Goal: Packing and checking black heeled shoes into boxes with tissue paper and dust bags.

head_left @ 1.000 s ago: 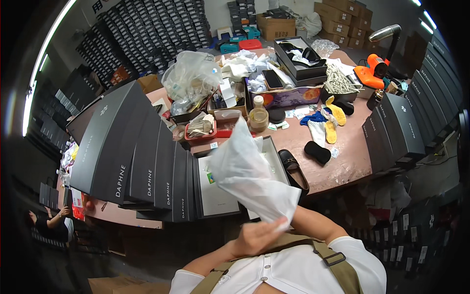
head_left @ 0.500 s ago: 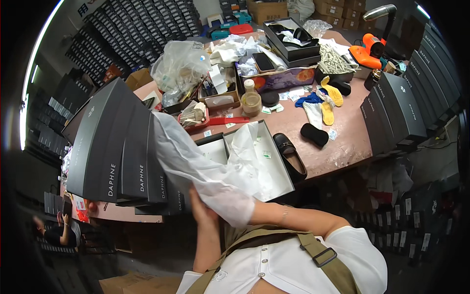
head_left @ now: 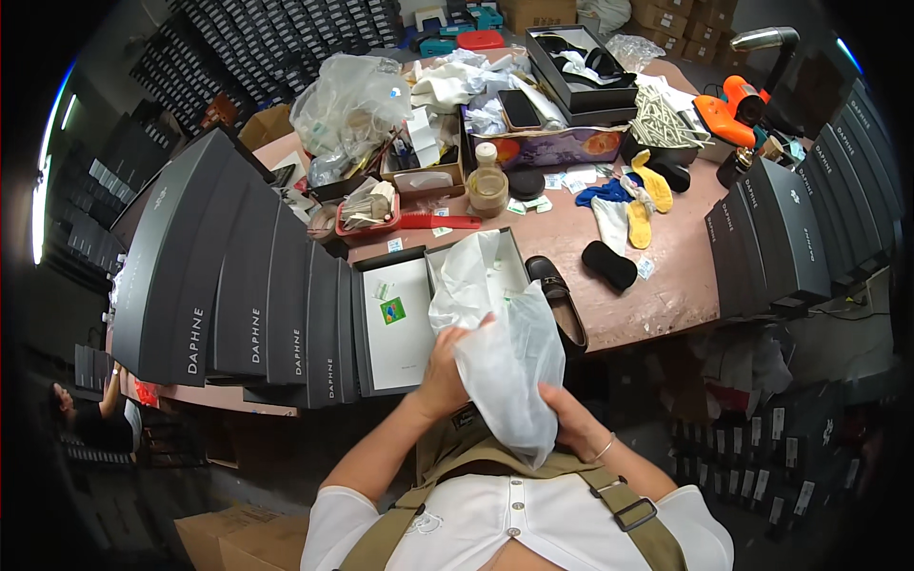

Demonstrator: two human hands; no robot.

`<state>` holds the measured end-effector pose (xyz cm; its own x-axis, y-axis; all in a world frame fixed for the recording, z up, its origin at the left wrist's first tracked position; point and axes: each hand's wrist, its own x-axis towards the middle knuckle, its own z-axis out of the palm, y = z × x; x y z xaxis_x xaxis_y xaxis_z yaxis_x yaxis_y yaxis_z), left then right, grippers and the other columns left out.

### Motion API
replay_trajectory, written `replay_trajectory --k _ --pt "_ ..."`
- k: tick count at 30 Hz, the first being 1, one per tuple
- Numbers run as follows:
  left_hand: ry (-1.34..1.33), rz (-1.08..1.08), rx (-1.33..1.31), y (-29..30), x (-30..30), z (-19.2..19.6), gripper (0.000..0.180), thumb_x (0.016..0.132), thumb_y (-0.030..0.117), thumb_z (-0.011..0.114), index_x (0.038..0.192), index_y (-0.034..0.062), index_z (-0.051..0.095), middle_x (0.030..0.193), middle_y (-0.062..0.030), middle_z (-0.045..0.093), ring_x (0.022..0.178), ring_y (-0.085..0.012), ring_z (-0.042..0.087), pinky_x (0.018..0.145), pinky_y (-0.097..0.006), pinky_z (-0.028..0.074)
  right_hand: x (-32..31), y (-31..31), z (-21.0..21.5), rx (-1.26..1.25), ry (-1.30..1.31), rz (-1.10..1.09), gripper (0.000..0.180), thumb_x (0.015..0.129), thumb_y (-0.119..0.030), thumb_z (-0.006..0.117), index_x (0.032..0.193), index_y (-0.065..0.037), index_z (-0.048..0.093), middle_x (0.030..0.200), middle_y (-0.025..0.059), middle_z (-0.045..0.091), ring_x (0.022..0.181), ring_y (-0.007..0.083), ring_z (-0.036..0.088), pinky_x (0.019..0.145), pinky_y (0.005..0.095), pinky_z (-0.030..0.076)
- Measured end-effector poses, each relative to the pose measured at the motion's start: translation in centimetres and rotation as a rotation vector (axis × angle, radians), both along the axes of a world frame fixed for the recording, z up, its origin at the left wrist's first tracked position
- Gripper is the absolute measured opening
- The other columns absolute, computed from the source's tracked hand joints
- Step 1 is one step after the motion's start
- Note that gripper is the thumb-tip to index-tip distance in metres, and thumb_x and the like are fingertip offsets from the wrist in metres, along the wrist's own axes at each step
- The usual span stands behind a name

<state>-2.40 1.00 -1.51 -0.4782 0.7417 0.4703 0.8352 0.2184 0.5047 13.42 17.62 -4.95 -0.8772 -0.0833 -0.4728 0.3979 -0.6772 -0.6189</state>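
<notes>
In front of my body I hold a sheet of white tissue paper (head_left: 509, 371), bunched long and narrow; whether anything is inside it cannot be seen. My left hand (head_left: 444, 373) is closed on its left side. My right hand (head_left: 577, 424) grips the lower right side, thumb on top. The paper's far end lies over an open shoe box (head_left: 516, 255). Left of it, a box lid (head_left: 398, 350) rests with its white inside up and a green square sticker (head_left: 393, 311) in it. A black loafer (head_left: 562, 303) stands against the box's right side.
Dark shoe boxes stand in a row at left (head_left: 181, 276) and stack at right (head_left: 783, 233). Behind are a squeeze bottle (head_left: 488, 186), a red-handled brush (head_left: 433, 222), a black oval pad (head_left: 609, 266), yellow and blue cloths (head_left: 643, 200) and an orange tool (head_left: 731, 112).
The tissue paper has swung from the left-hand boxes to in front of me. My arms have uncrossed, the right hand coming back to the right. The lid at left is now uncovered.
</notes>
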Motion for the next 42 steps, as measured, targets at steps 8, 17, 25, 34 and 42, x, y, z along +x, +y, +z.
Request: replay_trajectory --k 8,17,25,34,42 --pt "-0.337 0.368 -0.253 0.5 -13.4 -5.2 0.048 0.074 0.008 0.067 0.121 0.0043 0.059 0.101 -0.0195 0.061 0.094 -0.0365 0.060 0.083 -0.041 0.048 -0.9 6.6 3.5 0.069 0.269 -0.305 0.088 0.078 -0.053 0.072 0.138 0.003 0.038 0.128 0.0151 0.056 0.114 0.0248 0.058 0.098 0.0401 0.048" --pt "0.342 0.774 0.198 -10.3 -11.0 6.3 0.051 0.067 -0.015 0.052 0.112 0.0037 0.066 0.105 -0.0146 0.060 0.100 -0.0332 0.059 0.090 -0.038 0.047 -13.3 1.2 -5.4 1.244 0.256 0.656 0.088 0.078 -0.063 0.065 0.119 0.014 0.053 0.117 0.0305 0.058 0.108 0.0383 0.059 0.094 0.0449 0.046" --pt "0.083 0.358 -0.227 -7.8 -3.1 -0.3 0.050 0.075 0.005 0.066 0.124 0.0057 0.059 0.131 -0.0167 0.050 0.124 -0.0358 0.044 0.104 -0.045 0.036 -14.5 1.4 -7.8 1.629 0.222 0.407 0.045 0.089 -0.023 0.054 0.122 0.005 0.046 0.112 0.0376 0.051 0.101 0.0502 0.056 0.087 0.0504 0.047" --pt "-0.125 -0.013 -0.187 -2.3 -2.3 -4.1 0.047 0.074 0.012 0.070 0.118 0.0026 0.056 0.123 -0.0134 0.054 0.123 -0.0311 0.047 0.105 -0.048 0.035 -16.0 -0.1 -1.2 2.005 0.389 0.408 0.054 0.081 -0.001 0.052 0.134 -0.003 0.040 0.095 0.0183 0.062 0.084 0.0395 0.063 0.071 0.0460 0.053" --pt "-0.468 0.591 -0.516 -13.1 -6.3 -1.7 0.095 0.070 0.049 0.077 0.141 0.0021 0.037 0.142 -0.0240 0.038 0.137 -0.0387 0.029 0.111 -0.053 0.023 -13.5 -1.3 -0.9 1.936 0.512 0.537 0.052 0.085 -0.012 0.053 0.137 -0.012 0.044 0.120 0.0221 0.057 0.085 0.0389 0.062 0.074 0.0453 0.052"
